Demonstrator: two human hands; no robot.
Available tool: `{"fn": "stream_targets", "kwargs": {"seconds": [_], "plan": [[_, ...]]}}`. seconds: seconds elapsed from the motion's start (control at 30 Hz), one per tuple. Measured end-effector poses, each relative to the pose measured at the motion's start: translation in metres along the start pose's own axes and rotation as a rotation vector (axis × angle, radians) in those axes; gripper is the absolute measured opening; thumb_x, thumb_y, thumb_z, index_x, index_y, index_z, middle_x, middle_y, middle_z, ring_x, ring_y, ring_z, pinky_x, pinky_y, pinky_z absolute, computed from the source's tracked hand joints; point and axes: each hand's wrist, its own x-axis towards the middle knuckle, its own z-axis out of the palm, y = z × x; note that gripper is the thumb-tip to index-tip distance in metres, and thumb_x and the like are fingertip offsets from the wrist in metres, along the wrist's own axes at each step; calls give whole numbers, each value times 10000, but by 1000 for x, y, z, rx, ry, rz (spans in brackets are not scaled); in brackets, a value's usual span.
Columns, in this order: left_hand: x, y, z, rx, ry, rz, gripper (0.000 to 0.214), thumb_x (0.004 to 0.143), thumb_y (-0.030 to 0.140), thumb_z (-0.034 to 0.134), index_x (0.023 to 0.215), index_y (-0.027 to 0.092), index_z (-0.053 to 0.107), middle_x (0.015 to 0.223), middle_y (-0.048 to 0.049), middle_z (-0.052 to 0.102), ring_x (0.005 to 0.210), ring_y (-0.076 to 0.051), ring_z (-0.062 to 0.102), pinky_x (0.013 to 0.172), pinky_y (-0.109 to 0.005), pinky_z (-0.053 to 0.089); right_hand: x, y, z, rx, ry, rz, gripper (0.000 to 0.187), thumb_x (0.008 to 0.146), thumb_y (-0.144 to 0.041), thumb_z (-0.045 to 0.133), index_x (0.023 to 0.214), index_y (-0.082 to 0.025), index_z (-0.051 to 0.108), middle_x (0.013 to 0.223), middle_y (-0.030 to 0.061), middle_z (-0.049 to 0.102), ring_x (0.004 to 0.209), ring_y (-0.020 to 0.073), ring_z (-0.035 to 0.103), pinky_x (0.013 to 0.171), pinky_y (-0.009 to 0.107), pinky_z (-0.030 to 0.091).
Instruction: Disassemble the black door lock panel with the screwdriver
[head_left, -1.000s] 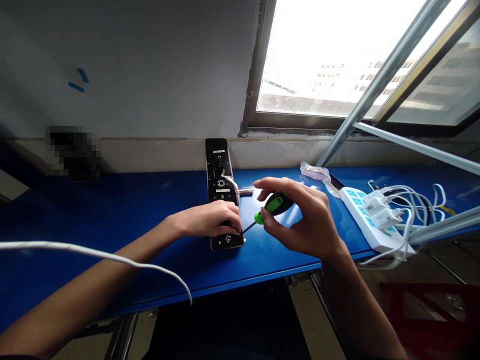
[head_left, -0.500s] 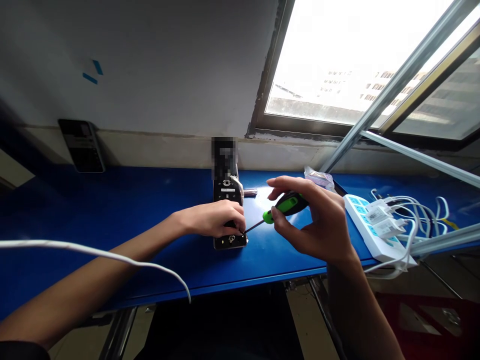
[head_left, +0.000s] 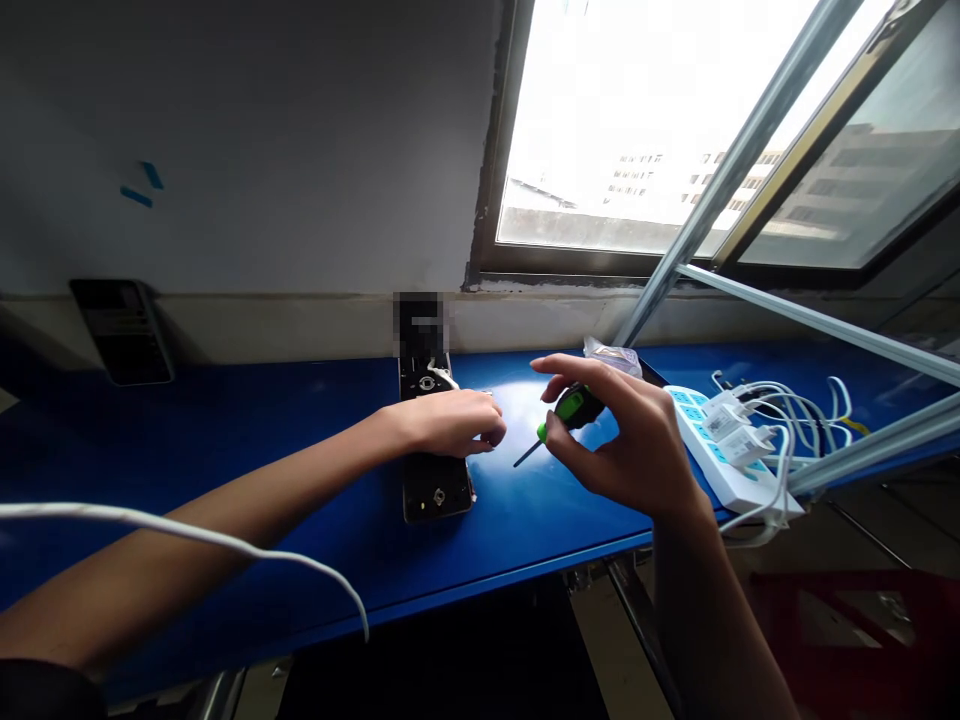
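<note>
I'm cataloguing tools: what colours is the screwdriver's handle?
Green and black handle, best in the head view.

One screwdriver [head_left: 572,405] (two blue strips [head_left: 136,197])

The green-and-black screwdriver [head_left: 573,406] slants tip-down, clear of the long black panel [head_left: 433,485].

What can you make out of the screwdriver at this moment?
The screwdriver has a chunky black handle with bright green parts, plastic or rubber by its look, and a thin, dark shaft that looks like metal. The right hand grips the handle, the thumb on its near side. The shaft slants down and left over the blue table, pointing toward the black device but apart from it. The tip's shape is too small to tell.
</note>
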Motion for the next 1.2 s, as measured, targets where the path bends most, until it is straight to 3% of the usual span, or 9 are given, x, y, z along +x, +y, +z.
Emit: {"fn": "stream_targets", "kwargs": {"seconds": [0.13, 0.3, 0.5, 0.63, 0.77, 0.93, 1.07, 1.2], "plan": [[35, -10, 8, 14, -19, -19, 177, 817, 31, 667, 815, 194, 736, 880, -29, 721, 787, -186, 636, 644, -283, 422, -9, 16, -2, -25, -38, 59, 495, 808, -93, 659, 1290, -204, 649, 944, 16, 713, 760, 135, 660, 691, 279, 557], [64, -20, 26, 4, -48, 4, 115, 853, 106, 675, 814, 191, 742, 838, -24, 720, 723, -181, 619, 606, -276, 412, -21, 28, -3, -11, -41, 129, 506, 805, -101, 660, 1295, -223, 643, 942, 4, 704, 741, 130, 638, 713, 294, 548], [70, -29, 36, -39, -45, 26, 107, 868, 118, 711, 895, 202, 773, 930, -29, 753, 838, -187, 671, 727, -272, 475, -30, 35, -5, 23, -8, 158, 484, 819, -86, 644, 1282, -230, 650, 927, -6, 692, 708, 115, 608, 692, 294, 543], [63, -30, 31, -61, -14, 33, 129, 856, 129, 757, 950, 214, 782, 960, -38, 765, 906, -206, 690, 771, -280, 497, -29, 36, -9, 10, 31, 154, 481, 814, -97, 652, 1275, -237, 649, 927, -6, 701, 692, 119, 618, 664, 295, 558], [35, -24, 15, -64, 82, 23, 151, 919, 153, 717, 1052, 208, 765, 1016, -67, 759, 1014, -229, 674, 825, -309, 512, -26, 32, -12, 6, 82, 154, 499, 811, -123, 692, 1287, -259, 637, 939, -9, 726, 724, 144, 674, 681, 319, 595], [-36, -12, 4, -111, 390, -31, 167, 992, 179, 632, 1099, 200, 759, 1071, -84, 740, 1010, -213, 669, 929, -368, 551, -18, 22, -6, 217, 172, 168, 585, 822, -122, 746, 1360, -276, 575, 1018, 13, 729, 821, 182, 726, 719, 365, 637], [-96, -2, 23, -184, 481, -88, 242, 1006, 180, 602, 1216, 206, 720, 1131, -95, 712, 1062, -207, 655, 907, -345, 589, -5, 5, 9, 397, 255, 109, 580, 814, -92, 782, 1328, -280, 591, 1015, 19, 724, 890, 207, 739, 737, 385, 652], [-134, 6, 54, -139, 572, -127, 294, 984, 108, 578, 1225, 217, 706, 1214, -109, 672, 1162, -231, 600, 981, -388, 569, 6, -17, 28, 461, 206, 51, 569, 798, -69, 807, 1295, -281, 629, 1045, 21, 730, 951, 224, 748, 765, 402, 659]]}}
